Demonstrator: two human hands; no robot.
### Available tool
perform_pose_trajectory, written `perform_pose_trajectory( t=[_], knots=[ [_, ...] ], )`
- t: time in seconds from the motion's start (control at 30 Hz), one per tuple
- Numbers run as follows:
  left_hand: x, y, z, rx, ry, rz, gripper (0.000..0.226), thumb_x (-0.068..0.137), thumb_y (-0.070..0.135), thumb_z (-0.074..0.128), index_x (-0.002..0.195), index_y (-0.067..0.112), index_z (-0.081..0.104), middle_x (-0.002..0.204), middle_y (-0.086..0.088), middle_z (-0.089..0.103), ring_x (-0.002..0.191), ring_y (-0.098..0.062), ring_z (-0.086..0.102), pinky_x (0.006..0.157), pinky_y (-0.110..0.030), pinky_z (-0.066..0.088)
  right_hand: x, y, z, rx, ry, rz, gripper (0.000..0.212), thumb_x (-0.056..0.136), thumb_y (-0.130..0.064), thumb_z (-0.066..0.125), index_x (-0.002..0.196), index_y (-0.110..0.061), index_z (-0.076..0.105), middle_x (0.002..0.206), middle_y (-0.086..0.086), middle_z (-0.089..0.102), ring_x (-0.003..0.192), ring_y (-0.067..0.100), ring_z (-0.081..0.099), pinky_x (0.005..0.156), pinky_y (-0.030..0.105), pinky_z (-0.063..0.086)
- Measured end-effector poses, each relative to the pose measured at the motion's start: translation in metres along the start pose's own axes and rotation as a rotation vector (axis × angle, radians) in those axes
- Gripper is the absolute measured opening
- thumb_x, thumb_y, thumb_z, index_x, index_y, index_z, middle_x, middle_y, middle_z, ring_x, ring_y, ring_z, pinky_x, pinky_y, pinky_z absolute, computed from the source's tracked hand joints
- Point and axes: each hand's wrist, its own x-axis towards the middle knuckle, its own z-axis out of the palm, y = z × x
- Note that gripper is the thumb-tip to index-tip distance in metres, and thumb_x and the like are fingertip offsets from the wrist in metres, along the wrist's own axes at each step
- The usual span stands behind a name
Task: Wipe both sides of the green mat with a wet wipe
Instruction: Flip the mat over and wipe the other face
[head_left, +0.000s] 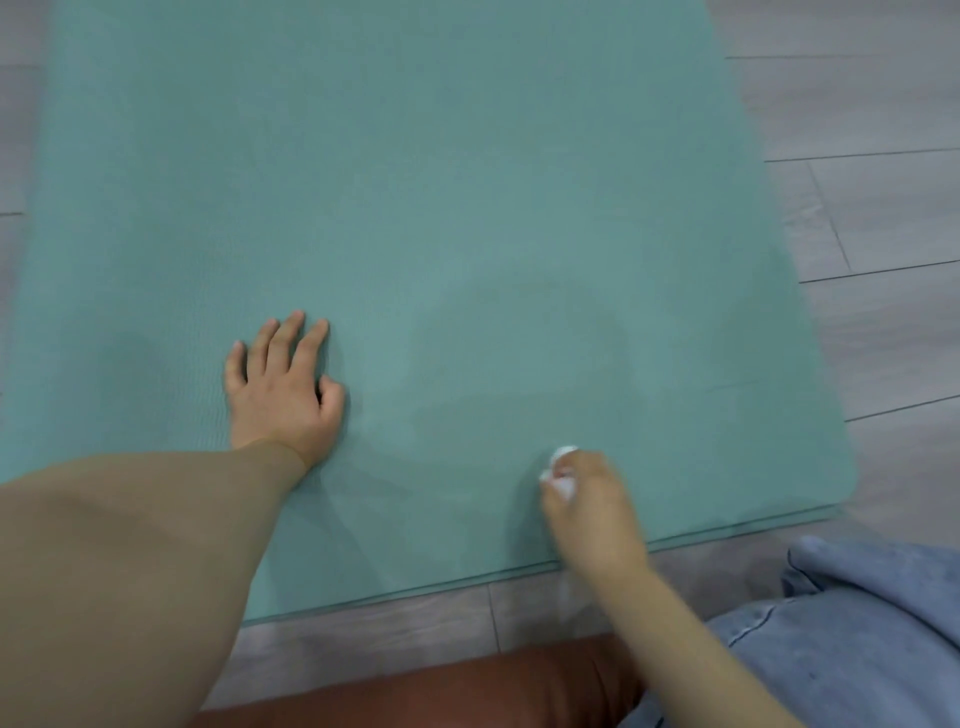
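green mat (415, 182) soft, floppy, light | left hand (283, 389) spread flat pinning it | right hand (587, 499) pinching wet wipe (561, 470) | flip from near floor-side corner

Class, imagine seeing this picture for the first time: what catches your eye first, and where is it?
The green mat fills most of the view, spread flat on the grey floor. The left hand presses flat on it at lower left, while the right hand near the mat's front edge grips a crumpled white wet wipe.
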Motion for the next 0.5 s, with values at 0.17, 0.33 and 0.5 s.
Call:
perform_pose_trajectory(
  t=[0.17, 0.33, 0.5],
  knots=[
    [-0.001, -0.001, 0.0, -0.008, -0.001, 0.0, 0.068, 0.081, 0.035, 0.033, 0.147, 0.022, 0.042, 0.157, -0.005, 0.034, 0.148, -0.023, 0.021, 0.121, -0.046, 0.003, -0.059, -0.051, 0.047, -0.034, -0.547, -0.701, 0.037, 0.084, -0.026, 0.04, 0.113, -0.013, 0.06, 0.106, 0.008, 0.059, 0.096, 0.024, 0.056, 0.08, 0.03, 0.052],
    [-0.001, -0.001, 0.0, -0.01, -0.008, -0.001, 0.068, 0.082, 0.036, 0.033, 0.148, 0.022, 0.041, 0.158, -0.005, 0.033, 0.149, -0.023, 0.02, 0.122, -0.046, 0.002, 0.013, 0.029, -0.031, -0.162, -0.162, 0.012, 0.022, 0.09, -0.011, 0.052, 0.101, -0.013, 0.071, 0.108, 0.012, 0.068, 0.102, 0.029, 0.063, 0.09, 0.032, 0.047],
    [-0.001, 0.001, -0.001, -0.02, -0.002, 0.003, 0.068, 0.081, 0.036, 0.033, 0.148, 0.022, 0.042, 0.158, -0.006, 0.034, 0.149, -0.024, 0.02, 0.121, -0.046, 0.002, 0.026, 0.047, -0.048, -0.336, -0.019, 0.324, 0.018, 0.088, -0.008, 0.051, 0.103, -0.002, 0.059, 0.108, 0.021, 0.062, 0.098, 0.037, 0.061, 0.084, 0.036, 0.048]
  ],
)
